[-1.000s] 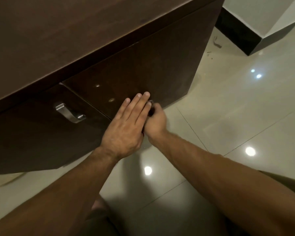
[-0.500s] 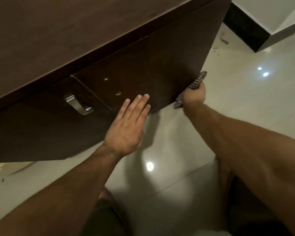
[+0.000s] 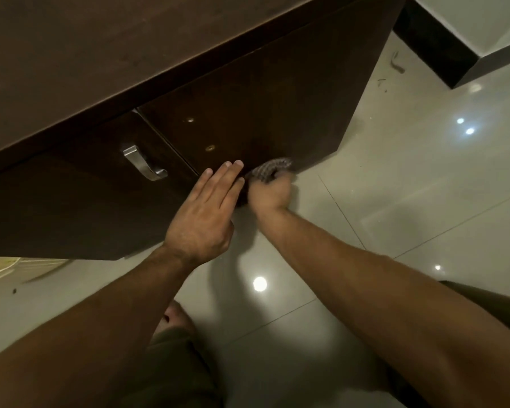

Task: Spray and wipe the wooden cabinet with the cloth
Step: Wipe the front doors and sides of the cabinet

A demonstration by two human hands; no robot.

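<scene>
The right hand (image 3: 270,192) holds the checked cloth (image 3: 270,170) bunched against the bottom of the wooden cabinet (image 3: 262,113) door to rub it, while the left hand (image 3: 206,213) lies flat beside it, probably steadying the door.

Glossy tiled floor (image 3: 424,201) bears wooden cabinet (image 3: 277,98)

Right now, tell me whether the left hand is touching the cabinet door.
Touching. The head view shows the left hand with straight fingers pressed flat against the cabinet door.

Left hand (image 3: 202,219) flat; right hand (image 3: 270,192) gripping cloth (image 3: 271,168).
</scene>
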